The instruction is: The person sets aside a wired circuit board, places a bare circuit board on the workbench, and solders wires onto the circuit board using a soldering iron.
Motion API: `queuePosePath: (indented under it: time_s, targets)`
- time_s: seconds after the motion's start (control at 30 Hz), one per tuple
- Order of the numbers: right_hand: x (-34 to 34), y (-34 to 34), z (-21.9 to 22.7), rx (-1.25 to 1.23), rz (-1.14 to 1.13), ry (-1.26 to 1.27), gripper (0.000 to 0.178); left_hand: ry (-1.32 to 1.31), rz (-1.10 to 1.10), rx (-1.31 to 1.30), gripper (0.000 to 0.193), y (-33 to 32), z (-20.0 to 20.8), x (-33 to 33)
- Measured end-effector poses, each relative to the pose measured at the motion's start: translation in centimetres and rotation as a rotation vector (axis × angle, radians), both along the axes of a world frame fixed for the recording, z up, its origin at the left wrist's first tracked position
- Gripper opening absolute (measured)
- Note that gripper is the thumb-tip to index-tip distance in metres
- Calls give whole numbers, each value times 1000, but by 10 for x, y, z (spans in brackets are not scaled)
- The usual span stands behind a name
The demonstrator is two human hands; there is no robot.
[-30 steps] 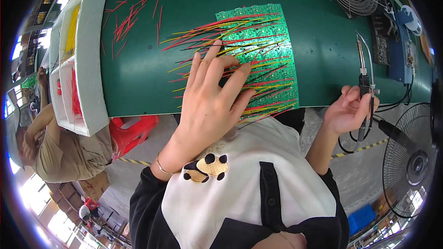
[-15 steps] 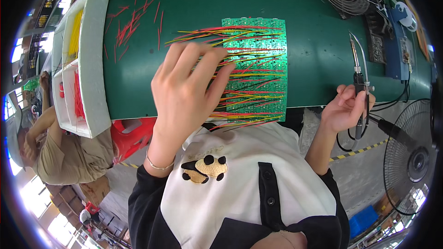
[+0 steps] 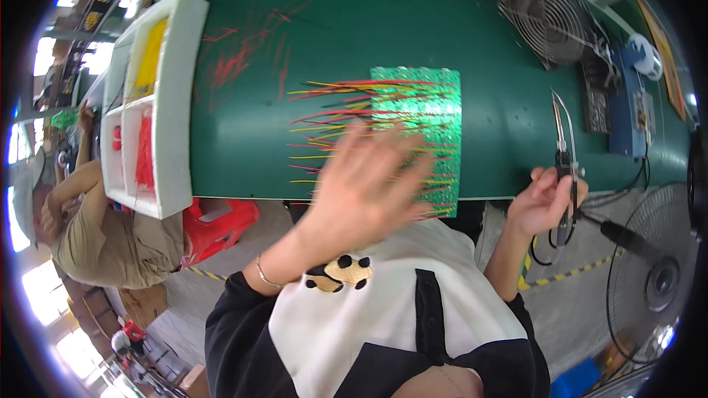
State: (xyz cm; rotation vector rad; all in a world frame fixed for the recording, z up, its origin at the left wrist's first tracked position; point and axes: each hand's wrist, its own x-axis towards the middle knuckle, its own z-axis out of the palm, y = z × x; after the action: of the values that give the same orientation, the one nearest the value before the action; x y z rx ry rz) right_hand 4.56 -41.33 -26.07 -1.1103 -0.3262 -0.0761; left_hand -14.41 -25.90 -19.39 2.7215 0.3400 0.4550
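A green circuit board panel lies near the table's front edge, with rows of red, yellow and black wires reaching out past its left side. My left hand is over the lower left part of the panel and its wires, blurred by motion. Its fingers look apart, and no object shows in them; whether they touch the wires I cannot tell. To the right, my right hand is closed round the handle of a soldering iron, whose tip points up and away from me, apart from the panel.
Loose red wires lie at the far left of the green table. Beside them stands a white foam box with yellow and red wires. At right are a fan with a round grille and a blue soldering unit. Another person sits left.
My left hand has moved right and nearer to me, across the panel. The whole view has shifted, so the table and panel appear lower. My right hand keeps hold of the soldering iron.
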Motion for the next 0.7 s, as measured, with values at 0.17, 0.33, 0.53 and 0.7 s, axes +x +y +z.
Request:
queuePosePath:
  time_s: [0.17, 0.33, 0.53, 0.7]
  targets:
    - [2, -3, -1, -27, -10, -18, 10, 56, -126, 236, 42, -10, -20, -4]
    - [3, -7, -4, -3, 15, -29, 11, -92, -193, 334, 35, 1, -6, -5]
    - [5, -7, -1, 39, 96, -15, 9, -331, -129, 602, 27, 58, 30, 15]
    - [5, -10, -6, 62, 91, 22, 9, -556, -192, 508, 16, 85, 64, 37]
